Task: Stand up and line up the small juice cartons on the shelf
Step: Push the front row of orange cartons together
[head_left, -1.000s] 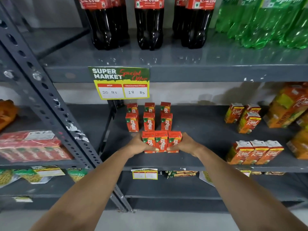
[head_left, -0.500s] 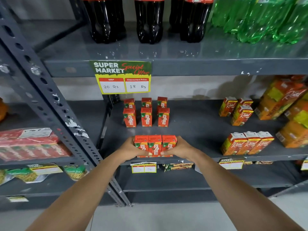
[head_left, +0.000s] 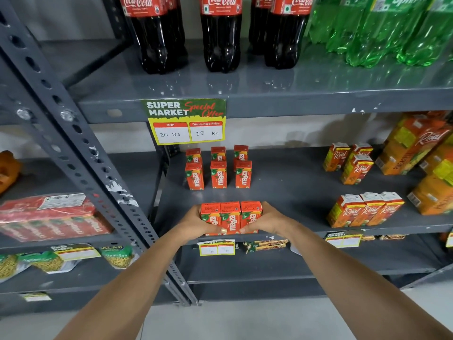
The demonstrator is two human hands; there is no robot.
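Observation:
Three small red Maaza juice cartons [head_left: 230,215] stand pressed side by side at the front edge of the grey middle shelf [head_left: 289,200]. My left hand [head_left: 196,223] clasps the left end of this row and my right hand [head_left: 268,220] clasps the right end, thumbs across the carton fronts. Farther back on the same shelf, two rows of three upright Maaza cartons [head_left: 218,173] stand with small gaps between them.
Small Real juice cartons [head_left: 365,209] stand at the right front, more [head_left: 349,160] behind them, and large Real packs [head_left: 416,146] at far right. Cola bottles [head_left: 220,33] and green bottles [head_left: 382,28] fill the upper shelf. A price sign [head_left: 186,121] hangs from its edge. A slanted perforated post [head_left: 81,153] runs at left.
Both hands stay clasped on the front row of three cartons, which has come slightly nearer the shelf's front edge. The camera view has shifted a little.

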